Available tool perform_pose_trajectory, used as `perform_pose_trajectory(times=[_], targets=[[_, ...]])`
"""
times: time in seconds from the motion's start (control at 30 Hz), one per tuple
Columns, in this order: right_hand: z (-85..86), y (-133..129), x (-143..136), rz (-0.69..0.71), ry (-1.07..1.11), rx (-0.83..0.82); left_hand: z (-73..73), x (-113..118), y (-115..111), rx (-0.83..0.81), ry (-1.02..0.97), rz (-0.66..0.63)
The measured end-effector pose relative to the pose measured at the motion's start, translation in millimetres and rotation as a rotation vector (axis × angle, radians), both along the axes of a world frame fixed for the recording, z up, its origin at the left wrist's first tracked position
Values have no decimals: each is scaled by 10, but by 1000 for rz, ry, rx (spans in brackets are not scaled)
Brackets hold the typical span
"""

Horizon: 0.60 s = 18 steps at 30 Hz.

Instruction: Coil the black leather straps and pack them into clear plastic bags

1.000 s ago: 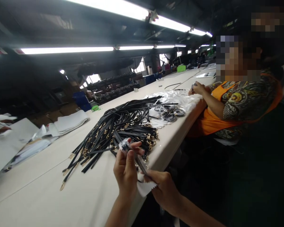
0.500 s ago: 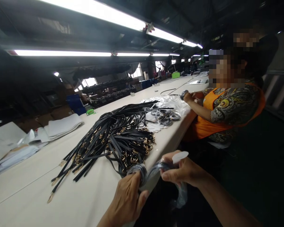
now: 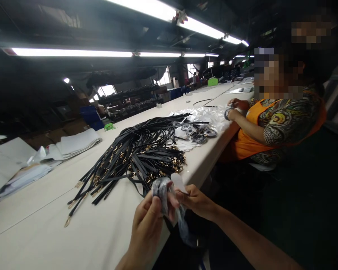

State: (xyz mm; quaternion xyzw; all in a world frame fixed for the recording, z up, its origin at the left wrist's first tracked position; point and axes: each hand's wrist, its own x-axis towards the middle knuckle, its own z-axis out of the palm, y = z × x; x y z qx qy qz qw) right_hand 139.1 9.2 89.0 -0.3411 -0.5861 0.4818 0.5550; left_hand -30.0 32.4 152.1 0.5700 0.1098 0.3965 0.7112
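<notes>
Head view shows us at the near edge of the long table point(image 3: 73, 240), just this side of the strap pile point(image 3: 135, 153). Our left hand point(image 3: 148, 225) is closed around a coiled strap point(image 3: 161, 191) in clear wrap, while our right hand point(image 3: 197, 202) pinches the white tab point(image 3: 178, 182). We judge it best to keep the coil tight and pull the wrap evenly.

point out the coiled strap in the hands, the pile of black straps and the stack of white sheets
coiled strap point(image 3: 161, 192), head view, on the wrapped coil's face
pile of black straps point(image 3: 135, 150), head view, middle of the heap
stack of white sheets point(image 3: 79, 141), head view, top sheet
</notes>
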Motion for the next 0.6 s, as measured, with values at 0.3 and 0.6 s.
perform_pose_trajectory(times=[0.3, 0.6], targets=[[-100, -133, -333, -441, -279, 102, 157, 181, 256, -14, -170, 311], [44, -293, -286, 66, -16, -259, -274, 235, 312, 705, 278, 625]])
